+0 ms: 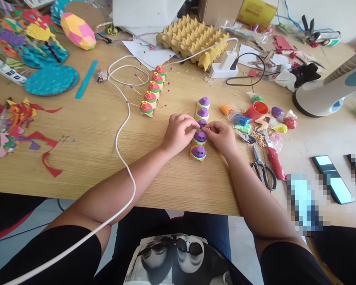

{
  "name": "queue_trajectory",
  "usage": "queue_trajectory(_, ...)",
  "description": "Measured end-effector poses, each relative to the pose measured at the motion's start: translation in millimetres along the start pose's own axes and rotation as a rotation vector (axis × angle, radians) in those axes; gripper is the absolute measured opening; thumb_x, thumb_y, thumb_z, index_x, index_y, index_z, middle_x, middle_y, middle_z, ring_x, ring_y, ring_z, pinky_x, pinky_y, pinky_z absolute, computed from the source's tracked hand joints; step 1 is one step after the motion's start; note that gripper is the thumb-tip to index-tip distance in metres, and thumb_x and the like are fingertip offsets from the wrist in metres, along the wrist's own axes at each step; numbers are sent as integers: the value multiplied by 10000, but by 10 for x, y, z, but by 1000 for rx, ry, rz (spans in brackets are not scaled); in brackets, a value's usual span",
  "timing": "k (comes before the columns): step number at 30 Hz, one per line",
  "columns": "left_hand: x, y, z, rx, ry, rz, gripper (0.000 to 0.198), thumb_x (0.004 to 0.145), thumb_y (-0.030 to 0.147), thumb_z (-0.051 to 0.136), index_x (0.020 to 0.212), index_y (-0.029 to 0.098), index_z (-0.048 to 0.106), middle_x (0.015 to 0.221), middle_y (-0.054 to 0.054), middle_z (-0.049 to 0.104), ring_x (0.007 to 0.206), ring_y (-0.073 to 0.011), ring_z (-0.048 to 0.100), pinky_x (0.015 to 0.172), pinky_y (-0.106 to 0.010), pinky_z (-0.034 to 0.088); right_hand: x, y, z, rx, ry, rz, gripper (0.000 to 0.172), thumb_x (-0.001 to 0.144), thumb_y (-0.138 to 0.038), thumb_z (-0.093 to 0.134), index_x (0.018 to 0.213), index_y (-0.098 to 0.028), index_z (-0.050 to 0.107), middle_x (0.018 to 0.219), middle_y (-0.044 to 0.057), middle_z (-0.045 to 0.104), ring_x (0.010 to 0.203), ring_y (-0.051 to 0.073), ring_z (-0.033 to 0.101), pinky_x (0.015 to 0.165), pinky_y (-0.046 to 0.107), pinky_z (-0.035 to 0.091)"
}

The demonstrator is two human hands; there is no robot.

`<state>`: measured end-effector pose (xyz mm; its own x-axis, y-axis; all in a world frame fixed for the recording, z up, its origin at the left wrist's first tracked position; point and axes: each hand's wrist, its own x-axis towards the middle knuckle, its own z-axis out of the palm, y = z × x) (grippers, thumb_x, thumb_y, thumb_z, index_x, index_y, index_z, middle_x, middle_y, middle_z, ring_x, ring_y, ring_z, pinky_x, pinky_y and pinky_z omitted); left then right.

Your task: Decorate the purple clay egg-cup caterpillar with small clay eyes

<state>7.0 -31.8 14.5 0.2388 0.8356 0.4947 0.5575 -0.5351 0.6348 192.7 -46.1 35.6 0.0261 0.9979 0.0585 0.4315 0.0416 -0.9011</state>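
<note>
In front of me lies an egg-carton strip (193, 155) with several bumps capped in purple clay (199, 151) over pale green bands. The two nearest caps carry small dark faces. My left hand (180, 132) comes in from the left, thumb and forefinger pinched at the middle cap. From the other side my right hand (222, 136) pinches at that same cap, its fingertips almost meeting the left ones. Whatever sits between the fingertips is too small to make out. Further back on the left stands a second strip (150, 97) with red and green clay and purple-tipped sticks.
Right of my hands lie scissors (262, 168), a red-handled knife (275, 162), a red cup (257, 111) and bagged clay (241, 119). A white cable (118, 138) crosses my left arm. Behind are an egg tray (192, 37) and a power strip (224, 71). Phones (332, 178) lie right.
</note>
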Motion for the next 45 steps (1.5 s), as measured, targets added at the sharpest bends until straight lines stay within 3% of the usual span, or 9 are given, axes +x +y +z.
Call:
queue_trajectory(20,-3,-24,15,13,-20,-8,189,888,152,702,985,288,789,1092,-20,707,1124,-234,567,1078,-427,430,10,-2,-19,-24,18,-6,152,786,-310,769,765,-185,686,577,-63,408,542,98,326,536,272,244)
queue_trajectory(28,-8,-8,3,6,-16,-14,190,891,142,701,994,282,776,1102,-21,704,1131,-231,566,1078,-424,434,-11,-12,-96,-52,88,-51,102,836,-290,722,827,-202,671,630,-51,426,573,113,376,572,283,308)
queue_trajectory(36,-9,-18,6,16,-31,-18,211,902,121,661,1004,275,764,1105,-24,700,1133,-234,565,1081,-432,424,40,128,-63,-141,135,-205,372,735,-315,833,1043,-248,637,888,-10,559,788,160,527,741,321,454)
queue_trajectory(45,-9,-11,8,16,-32,-29,203,903,142,648,997,281,763,1111,-28,707,1144,-243,560,1091,-443,423,48,107,-53,-238,135,-208,389,761,-314,813,1095,-253,624,940,12,584,832,180,535,808,350,473)
